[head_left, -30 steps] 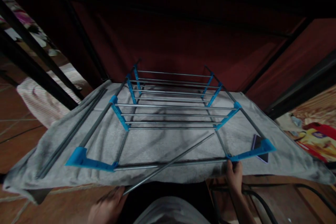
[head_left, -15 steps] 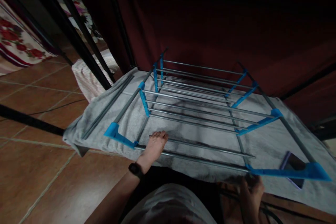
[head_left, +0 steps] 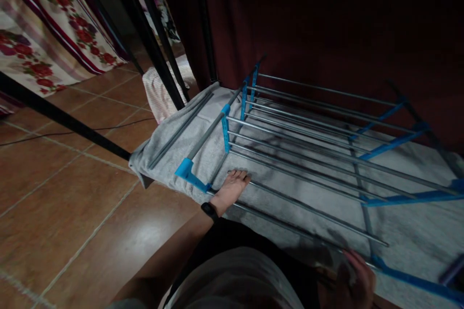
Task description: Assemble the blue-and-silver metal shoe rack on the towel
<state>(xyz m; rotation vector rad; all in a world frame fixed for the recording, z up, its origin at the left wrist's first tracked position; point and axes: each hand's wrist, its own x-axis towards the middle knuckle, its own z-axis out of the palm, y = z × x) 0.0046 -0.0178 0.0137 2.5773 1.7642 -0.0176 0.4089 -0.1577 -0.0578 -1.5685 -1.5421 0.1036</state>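
A rack of grey metal tubes with blue plastic joints (head_left: 226,128) lies on a grey blanket (head_left: 203,128). My left hand (head_left: 235,186), a black band at its wrist, has its fingers closed over a loose metal rod (head_left: 311,207) inside the rack's front part. The rod's far right end is free on the blanket. My right hand (head_left: 357,275) is curled at the front tube (head_left: 282,224), close to the right blue corner piece (head_left: 413,282). It is blurred and dark, so whatever lies in its fingers cannot be made out.
Two more grey tubes (head_left: 181,130) lie at the blanket's left side. Black metal posts (head_left: 148,34) and a black bar (head_left: 65,118) stand to the left, over a tiled floor (head_left: 90,188) with a thin cable. A dark red curtain (head_left: 308,34) hangs behind; a phone (head_left: 453,270) shows at right.
The view has swung left, so the rack appears farther right and its right end is partly cut off. My left hand keeps its hold; my right hand has shifted left along the front tube.
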